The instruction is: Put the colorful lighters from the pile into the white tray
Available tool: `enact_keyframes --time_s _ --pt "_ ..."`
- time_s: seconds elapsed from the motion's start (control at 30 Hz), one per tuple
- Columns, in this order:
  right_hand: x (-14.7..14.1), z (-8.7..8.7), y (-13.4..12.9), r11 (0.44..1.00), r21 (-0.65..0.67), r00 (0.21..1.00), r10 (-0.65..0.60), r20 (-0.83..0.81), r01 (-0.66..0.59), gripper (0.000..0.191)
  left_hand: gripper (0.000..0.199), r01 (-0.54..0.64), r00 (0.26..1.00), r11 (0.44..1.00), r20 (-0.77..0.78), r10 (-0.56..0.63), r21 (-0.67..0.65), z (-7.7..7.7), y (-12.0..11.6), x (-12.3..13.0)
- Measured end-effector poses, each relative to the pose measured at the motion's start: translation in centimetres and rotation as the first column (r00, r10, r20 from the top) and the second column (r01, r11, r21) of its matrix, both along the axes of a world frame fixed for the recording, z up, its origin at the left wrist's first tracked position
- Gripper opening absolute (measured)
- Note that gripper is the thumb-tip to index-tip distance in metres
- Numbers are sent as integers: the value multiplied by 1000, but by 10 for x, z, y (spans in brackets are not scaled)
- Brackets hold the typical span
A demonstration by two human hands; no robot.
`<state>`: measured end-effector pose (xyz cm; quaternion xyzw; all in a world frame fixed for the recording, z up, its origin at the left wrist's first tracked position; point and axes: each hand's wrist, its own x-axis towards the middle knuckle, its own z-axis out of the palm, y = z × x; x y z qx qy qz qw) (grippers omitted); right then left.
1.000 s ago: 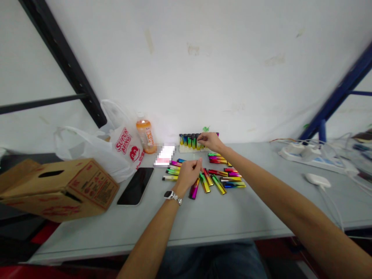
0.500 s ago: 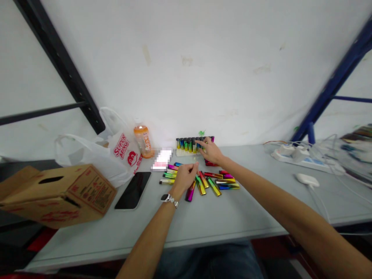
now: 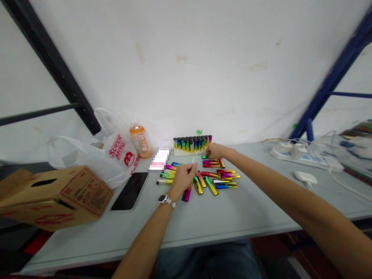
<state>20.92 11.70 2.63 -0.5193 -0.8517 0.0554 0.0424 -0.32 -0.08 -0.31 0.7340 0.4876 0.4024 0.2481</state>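
Note:
Many shiny rainbow-coloured lighters stand upright in a white holder (image 3: pixel 183 153) against the wall. More lighters (image 3: pixel 211 186) lie fanned out on the grey table in front of it. My right hand (image 3: pixel 216 150) is at the right front corner of the holder, its fingers closed on the end of a green lighter (image 3: pixel 205 157) lying low by the table. My left hand (image 3: pixel 184 177), with a watch (image 3: pixel 166 198) on the wrist, rests among the loose lighters. Its thumb and fingers are pressed together; whatever they hold is hidden.
On the left are a cardboard box (image 3: pixel 78 193), a white plastic bag (image 3: pixel 113 159), an orange-capped drink bottle (image 3: pixel 140 141) and a black phone (image 3: pixel 130 192). A blurred bright card (image 3: pixel 160 159) lies by the holder. At right are a power strip (image 3: pixel 305 157) with cables and a white charger (image 3: pixel 305 177).
My right hand has come down from the lighters' tops to the holder's right front corner, and its fingers have closed at a green lighter. My left hand has hardly moved. The view shifted slightly.

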Motion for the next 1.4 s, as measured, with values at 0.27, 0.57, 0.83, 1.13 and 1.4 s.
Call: enact_keyframes --time_s 0.27,0.57,0.83,1.13,1.4 --pt "-24 -7 -16 967 250 943 116 -313 -36 11 56 -13 1000 1000 -6 13 -1 0 1 -2" --pt "-70 -18 -69 985 -171 -73 -173 -982 -31 28 55 -23 1000 1000 12 23 9 5 0 -2" --pt "-77 -25 -107 977 -206 113 -200 -973 -46 46 53 -4 999 1000 34 3 28 8 -1 -2" --pt "-83 -31 -106 971 -77 234 -132 -963 228 51 56 19 1000 998 -2 -19 55 2 2 0" --pt "-86 -33 -104 962 -40 302 -124 -945 270 32 55 28 999 998 24 -29 53 0 3 0"
